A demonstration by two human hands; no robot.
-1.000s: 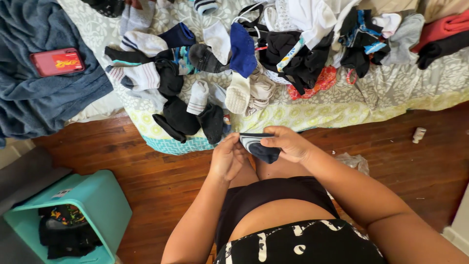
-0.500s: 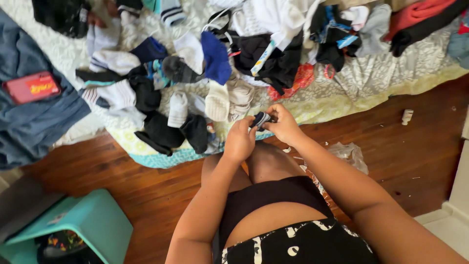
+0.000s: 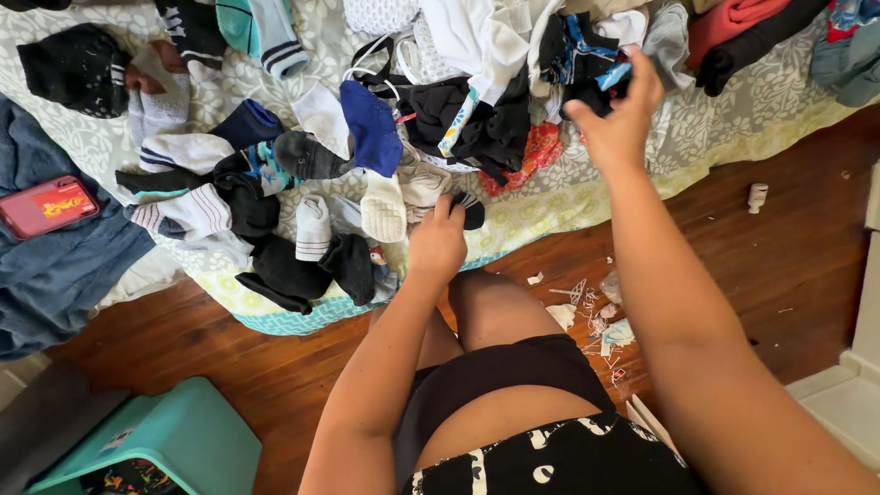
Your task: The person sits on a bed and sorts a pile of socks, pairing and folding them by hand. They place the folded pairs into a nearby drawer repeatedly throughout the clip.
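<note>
My left hand (image 3: 436, 240) grips a small dark folded sock (image 3: 469, 211) and presses it onto the patterned bedspread (image 3: 513, 225) near its front edge. My right hand (image 3: 616, 117) reaches far across the bed to a pile of dark clothes (image 3: 577, 55), fingers spread over it and touching a blue-trimmed garment. Loose socks lie left of my left hand: a white one (image 3: 383, 206), a blue one (image 3: 371, 124), black ones (image 3: 302, 266) and a striped one (image 3: 183, 211).
A red phone (image 3: 46, 206) rests on a blue denim garment (image 3: 64, 266) at the left. A teal plastic stool (image 3: 174, 440) stands on the wooden floor at bottom left. Paper scraps (image 3: 591, 316) litter the floor by my knees. A small white bottle (image 3: 756, 197) lies at right.
Both hands were together folding the dark sock over my lap. Now my left hand sets it on the bed and my right hand has moved up to the clothes pile.
</note>
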